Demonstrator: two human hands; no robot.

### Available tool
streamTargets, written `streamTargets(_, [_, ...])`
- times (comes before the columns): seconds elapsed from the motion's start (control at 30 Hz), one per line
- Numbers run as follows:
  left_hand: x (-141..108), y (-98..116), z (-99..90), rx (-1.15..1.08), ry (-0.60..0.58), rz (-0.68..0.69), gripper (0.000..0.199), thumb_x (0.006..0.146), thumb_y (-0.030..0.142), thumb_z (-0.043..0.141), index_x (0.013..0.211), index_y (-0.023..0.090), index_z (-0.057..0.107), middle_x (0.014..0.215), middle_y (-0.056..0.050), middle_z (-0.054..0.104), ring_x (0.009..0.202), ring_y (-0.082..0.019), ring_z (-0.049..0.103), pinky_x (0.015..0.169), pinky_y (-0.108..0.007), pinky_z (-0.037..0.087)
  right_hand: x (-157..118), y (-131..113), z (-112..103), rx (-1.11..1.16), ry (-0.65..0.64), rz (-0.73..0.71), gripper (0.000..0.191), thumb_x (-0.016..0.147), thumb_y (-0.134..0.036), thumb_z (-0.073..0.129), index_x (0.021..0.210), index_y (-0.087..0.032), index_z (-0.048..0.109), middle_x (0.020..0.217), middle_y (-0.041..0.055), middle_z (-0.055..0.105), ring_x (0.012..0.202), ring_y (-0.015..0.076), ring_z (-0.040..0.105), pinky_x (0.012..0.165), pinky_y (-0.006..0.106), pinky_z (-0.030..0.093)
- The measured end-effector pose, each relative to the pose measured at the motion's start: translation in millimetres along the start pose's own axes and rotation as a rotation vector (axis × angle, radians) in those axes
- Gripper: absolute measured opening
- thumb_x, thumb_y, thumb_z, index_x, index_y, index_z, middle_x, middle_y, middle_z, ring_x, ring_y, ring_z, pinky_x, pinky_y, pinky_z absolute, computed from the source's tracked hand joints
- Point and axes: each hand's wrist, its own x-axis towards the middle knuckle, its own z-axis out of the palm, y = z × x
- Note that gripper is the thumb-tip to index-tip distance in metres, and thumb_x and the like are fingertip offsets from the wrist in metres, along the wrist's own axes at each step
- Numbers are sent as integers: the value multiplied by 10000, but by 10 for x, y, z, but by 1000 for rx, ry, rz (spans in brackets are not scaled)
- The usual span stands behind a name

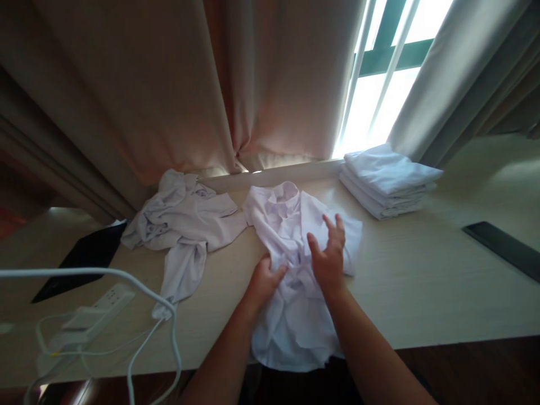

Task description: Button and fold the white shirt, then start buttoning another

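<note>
A crumpled white shirt [291,225] lies collar-away on the light wooden table [442,281], its lower part hanging over the front edge. My left hand [264,280] pinches a fold of the shirt's cloth near its middle. My right hand [329,253] hovers flat over the shirt's right side, fingers spread, touching or just above the fabric.
Another rumpled white garment [185,225] lies to the left. A stack of folded white clothes [386,180] sits at the back right by the window. A white power strip [99,306] with cables lies front left, a dark tablet [84,253] beside it, a dark flat object [502,247] at right. Curtains hang behind.
</note>
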Motion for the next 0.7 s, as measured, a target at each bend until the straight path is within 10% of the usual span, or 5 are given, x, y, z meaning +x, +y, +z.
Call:
streamTargets(0.13, [-202, 231, 377, 263, -282, 433, 581, 671, 224, 708, 1245, 197, 620, 1381, -107, 521, 1295, -323, 417, 1107, -453, 318, -112, 15, 96, -116, -443, -82, 481, 840, -447, 599, 1288, -278, 551, 1437, 79, 439, 1334, 254, 394, 1094, 447, 324])
streamTargets(0.3, [-236, 239, 308, 171, -530, 383, 268, 856, 371, 562, 743, 159, 680, 966, -85, 675, 943, -225, 599, 900, -346, 470, -71, 302, 68, -415, -634, 93, 319, 746, -315, 691, 1057, -252, 660, 1212, 82, 601, 1182, 284, 500, 995, 439, 364])
streamTargets(0.57, [174, -215, 36, -19, 375, 38, 303, 823, 268, 555, 1112, 179, 573, 1155, -112, 582, 1024, -208, 588, 868, -351, 501, 98, 264, 35, 629, -217, 596, 235, 756, -376, 621, 923, -211, 615, 679, -32, 612, 617, 151, 550, 597, 257, 444])
streamTargets(0.7, [286, -289, -107, 435, 487, 108, 678, 707, 227, 692, 1342, 231, 456, 1468, -140, 361, 1325, -314, 376, 1068, -490, 347, 113, 167, -18, 1035, -253, 798, 250, 684, -327, 647, 891, -198, 591, 656, -48, 605, 551, 129, 546, 531, 241, 451])
